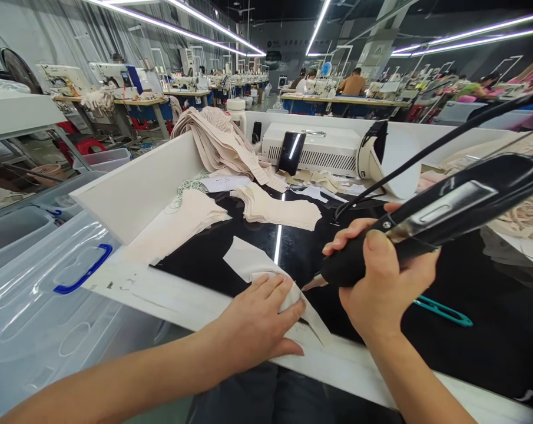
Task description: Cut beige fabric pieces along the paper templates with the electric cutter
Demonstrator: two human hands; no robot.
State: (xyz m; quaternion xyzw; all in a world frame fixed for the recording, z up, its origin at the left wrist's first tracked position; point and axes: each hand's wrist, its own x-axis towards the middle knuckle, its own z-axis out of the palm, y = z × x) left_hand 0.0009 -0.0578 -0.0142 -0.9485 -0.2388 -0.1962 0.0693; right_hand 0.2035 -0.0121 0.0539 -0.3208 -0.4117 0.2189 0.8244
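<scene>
My left hand (261, 321) lies on a white cut piece of fabric (248, 259) at the front edge of the black work surface (231, 277), pressing it down. Its fingers are stretched out and the thumb stands apart. In my right hand (381, 277) is a black corded hand tool (452, 206) with a silver lever and a narrow metal tip, gripped around its dark nose. The tip meets or nearly meets the fabric's right edge, just beyond my left fingers. Beyond my hands lie a stack of cream fabric pieces (279, 206) and another cream stack (191, 218).
A teal slotted tool (445, 311) lies right of my right hand. Behind are a phone (291, 152), a white vented box (323, 147), and a heap of beige fabric (217, 135). A white side panel (138, 182) bounds the left; clear plastic bins (40, 306) stand beside it.
</scene>
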